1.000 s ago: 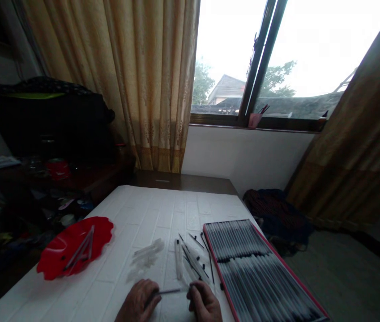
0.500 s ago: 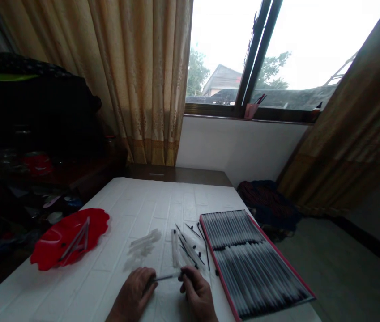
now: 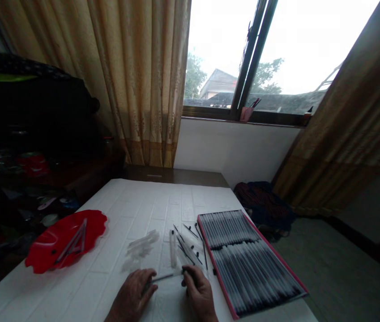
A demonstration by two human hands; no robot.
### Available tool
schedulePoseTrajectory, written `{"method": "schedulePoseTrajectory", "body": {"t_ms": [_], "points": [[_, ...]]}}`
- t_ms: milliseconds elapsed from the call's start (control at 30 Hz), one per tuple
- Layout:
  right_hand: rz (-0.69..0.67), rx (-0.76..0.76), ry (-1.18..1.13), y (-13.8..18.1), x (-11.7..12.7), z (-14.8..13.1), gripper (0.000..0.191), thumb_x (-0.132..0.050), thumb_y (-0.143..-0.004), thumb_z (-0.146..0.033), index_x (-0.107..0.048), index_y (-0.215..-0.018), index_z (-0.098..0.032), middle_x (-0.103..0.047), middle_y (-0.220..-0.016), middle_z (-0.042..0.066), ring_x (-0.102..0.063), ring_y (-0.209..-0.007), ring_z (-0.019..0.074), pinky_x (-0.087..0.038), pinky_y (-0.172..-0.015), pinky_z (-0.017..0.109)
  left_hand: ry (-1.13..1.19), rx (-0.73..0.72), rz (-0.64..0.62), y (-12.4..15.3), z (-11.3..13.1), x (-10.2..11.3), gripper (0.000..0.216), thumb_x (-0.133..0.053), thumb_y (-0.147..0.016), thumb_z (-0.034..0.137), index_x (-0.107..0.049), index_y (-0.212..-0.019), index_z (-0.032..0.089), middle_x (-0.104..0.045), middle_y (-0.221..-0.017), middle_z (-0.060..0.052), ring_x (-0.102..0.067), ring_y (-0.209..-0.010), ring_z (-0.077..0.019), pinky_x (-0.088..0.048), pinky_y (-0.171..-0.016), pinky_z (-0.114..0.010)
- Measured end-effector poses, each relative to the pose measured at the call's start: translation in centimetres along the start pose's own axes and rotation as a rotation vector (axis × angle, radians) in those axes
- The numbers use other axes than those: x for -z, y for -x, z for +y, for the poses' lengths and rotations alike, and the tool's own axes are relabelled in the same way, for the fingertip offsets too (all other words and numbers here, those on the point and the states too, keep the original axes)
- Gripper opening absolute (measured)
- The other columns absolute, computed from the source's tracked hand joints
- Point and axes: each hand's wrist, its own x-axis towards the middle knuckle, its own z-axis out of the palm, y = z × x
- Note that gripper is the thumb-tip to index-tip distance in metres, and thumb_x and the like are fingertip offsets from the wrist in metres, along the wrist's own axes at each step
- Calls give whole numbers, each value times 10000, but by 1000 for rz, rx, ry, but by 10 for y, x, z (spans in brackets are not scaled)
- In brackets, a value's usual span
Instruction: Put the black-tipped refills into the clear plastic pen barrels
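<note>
Fingers (image 3: 148,273) of the left hand (image 3: 130,294) are curled around one end of a slim tube (image 3: 163,277), which hangs just left of the pen box (image 3: 229,299). Between that tube and the pen box is the right hand (image 3: 199,290), its thumb and forefinger drawn close together at the tube's far end; blur makes it impossible to tell whether they grip it or a small dark piece.

Inside the red-edged pen box, clear pens (image 3: 253,277) with dark cores lie packed in two rows. Close along its left side are scattered black rods (image 3: 205,251) and clear barrels (image 3: 172,251). Farther left of it sits a loose pile of frosted tubes (image 3: 141,248), and farthest left a wavy-rimmed red dish (image 3: 65,228) holding a few long clear pieces (image 3: 72,243). Well behind it, a pink cup (image 3: 246,114) stands on the windowsill (image 3: 216,119).
</note>
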Motion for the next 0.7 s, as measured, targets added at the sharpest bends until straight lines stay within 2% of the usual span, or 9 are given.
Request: {"method": "schedulePoseTrajectory", "body": {"t_ms": [100,333,500,700], "points": [[9,-50,-4,0,0,-2,353,-684,-693,-500,-710,-828,-174,-604,-599,9,-569,-496,144,-434,-405,200,24,38,21,2,-2,-3,266,-490,-888,465,-589,-1026,260,-710,-911,-8,-679,-827,-151,-566,-748,-246],[6,-42,-13,0,0,0,416,-681,-677,-555,-723,-841,-175,-593,-577,4,-538,-470,136,-431,-403,208,33,56,-9,-1,0,1,261,-426,-925,426,-637,-933,272,-718,-875,6,-683,-836,-149,-558,-802,-264],[62,-55,-10,1,0,4,445,-662,-688,-574,-710,-858,-165,-569,-532,-17,-476,-407,109,-402,-392,205,61,105,16,2,-2,-3,288,-534,-858,475,-606,-1040,263,-711,-923,-17,-682,-835,-162,-569,-759,-262],[-7,-69,-30,-1,3,2,458,-678,-668,-577,-710,-865,-164,-595,-546,-7,-513,-446,126,-432,-427,215,58,80,14,0,1,0,227,-468,-907,423,-625,-946,263,-713,-877,1,-681,-817,-143,-558,-771,-241]]}}
